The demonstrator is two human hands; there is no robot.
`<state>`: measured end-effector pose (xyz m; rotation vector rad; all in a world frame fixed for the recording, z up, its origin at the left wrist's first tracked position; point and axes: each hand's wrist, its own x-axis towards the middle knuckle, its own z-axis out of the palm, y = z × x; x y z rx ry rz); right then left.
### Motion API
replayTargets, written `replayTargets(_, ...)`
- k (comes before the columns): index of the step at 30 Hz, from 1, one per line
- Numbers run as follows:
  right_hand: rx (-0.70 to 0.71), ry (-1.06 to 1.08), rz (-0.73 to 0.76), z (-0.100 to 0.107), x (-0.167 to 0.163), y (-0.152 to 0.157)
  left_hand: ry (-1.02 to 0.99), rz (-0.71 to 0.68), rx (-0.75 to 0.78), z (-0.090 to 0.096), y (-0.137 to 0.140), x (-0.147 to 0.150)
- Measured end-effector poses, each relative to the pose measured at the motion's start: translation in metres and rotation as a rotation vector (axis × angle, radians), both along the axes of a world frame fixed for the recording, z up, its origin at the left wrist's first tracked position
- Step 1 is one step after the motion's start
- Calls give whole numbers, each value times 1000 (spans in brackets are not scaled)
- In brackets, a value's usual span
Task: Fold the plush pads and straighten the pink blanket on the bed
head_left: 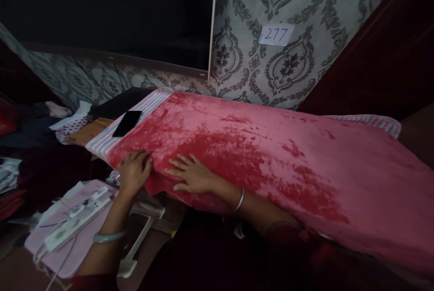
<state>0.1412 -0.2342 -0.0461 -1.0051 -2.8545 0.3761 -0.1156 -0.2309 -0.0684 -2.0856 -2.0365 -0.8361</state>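
Note:
A pink plush cloth [288, 124] lies spread over a long surface, with dark red brushed patches and a striped border at its left end. My left hand [134, 172] is at its front left edge, fingers bent over the cloth and thumb drawn in close to them. Just to the right, my right hand [193, 176] lies flat on the cloth with fingers spread, holding nothing. A black phone [127, 124] rests on the striped border, beyond my left hand. What supports the cloth is mostly hidden.
A white power strip [79, 221] with cords sits on a pink padded seat [64, 261] at lower left, beside a white metal frame [144, 232]. Piled clothes [44, 169] lie at left. A large dark screen [111, 15] hangs behind; a paper marked 277 [276, 34] is on the wall.

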Motion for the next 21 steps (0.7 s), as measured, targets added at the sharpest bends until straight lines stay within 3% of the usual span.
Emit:
replayTargets(2,-18,27,-42,1,-3,-8,-20,12,24,4,4,5)
replayTargets(4,-36,23,-221,4,1,-6,-24,-26,41,13,13,20)
replayTargets(7,-39,-17,-461,4,20,3,16,-220,17,26,34,62)
replayTargets(10,-29,-59,-642,1,54,-2,132,-402,-148,29,51,108)
replayTargets(14,-25,-162,-943,-7,132,-39,286,-491,-345,18,56,135)
replayTargets(19,39,-286,-1400,-27,263,-120,304,-502,-306,6,62,124)
replayTargets(21,79,-303,-1562,-31,299,-147,274,-498,-282,4,66,125)
